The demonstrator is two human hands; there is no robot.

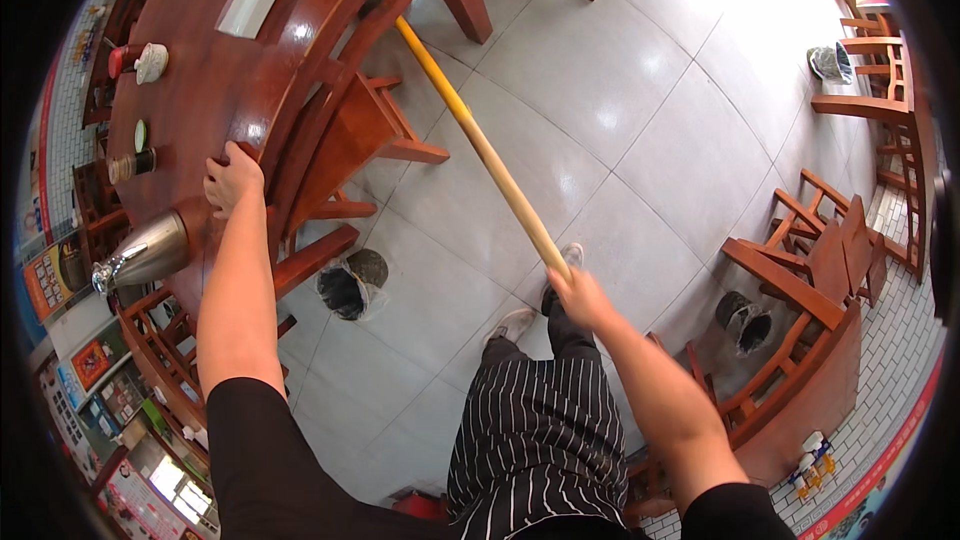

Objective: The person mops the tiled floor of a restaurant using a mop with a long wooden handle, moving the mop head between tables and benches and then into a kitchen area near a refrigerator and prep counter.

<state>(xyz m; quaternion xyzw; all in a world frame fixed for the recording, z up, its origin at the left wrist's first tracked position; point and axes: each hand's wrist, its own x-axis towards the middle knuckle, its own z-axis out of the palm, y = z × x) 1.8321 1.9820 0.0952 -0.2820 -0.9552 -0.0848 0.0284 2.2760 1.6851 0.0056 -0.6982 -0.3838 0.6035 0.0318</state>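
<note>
My right hand (pixel 580 298) is closed round the near end of a long wooden handle (pixel 500 175), pale at my end and yellow toward the far one. The handle slants away to the left and passes behind a chair rail; its head is mostly hidden, with only a greyish blur beyond. My left hand (pixel 236 180) is at the edge of a reddish-brown wooden table (pixel 200 60), its fingers bent over what looks like the top of a wooden chair (pixel 345 135) back. That chair stands close against the table.
A metal flask (pixel 150 248), small jars (pixel 132 164) and a white packet (pixel 250 3) are on the table. A lined bin (pixel 352 282) stands on the tiled floor (pixel 590 90) beside it. At the right are more chairs (pixel 810 250) and another bin (pixel 743 322).
</note>
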